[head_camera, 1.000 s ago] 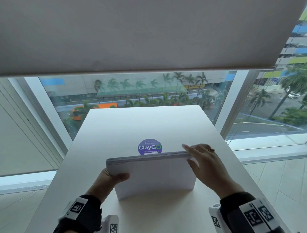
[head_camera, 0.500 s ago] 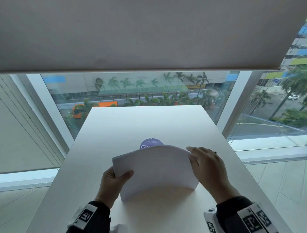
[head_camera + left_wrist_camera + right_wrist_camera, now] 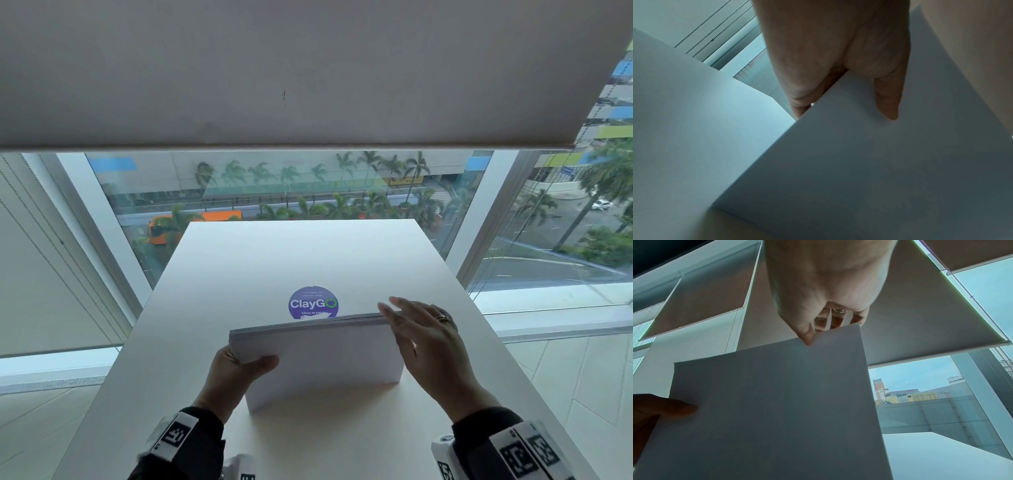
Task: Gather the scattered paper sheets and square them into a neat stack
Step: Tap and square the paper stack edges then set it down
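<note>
A stack of white paper sheets (image 3: 318, 359) stands upright on its long edge on the white table (image 3: 274, 257), leaning slightly toward me. My left hand (image 3: 236, 370) grips its left edge, thumb across the front face and fingers hidden behind. In the left wrist view the left hand (image 3: 838, 65) clasps the stack (image 3: 879, 162) the same way. My right hand (image 3: 421, 339) holds the top right corner. The right wrist view has that hand (image 3: 818, 288) with its thumb on the front of the stack (image 3: 777, 402) and straight fingers behind.
A round purple ClayGo sticker (image 3: 313, 302) lies on the table just behind the stack. The table's far edge (image 3: 301, 221) meets a large window under a lowered roller blind (image 3: 308, 68). Tiled floor (image 3: 565, 377) drops away on the right.
Half a second ago the stack bowed into a curve between my hands. It now stands straight on its edge, its top edge level, with the sticker showing behind it again.
</note>
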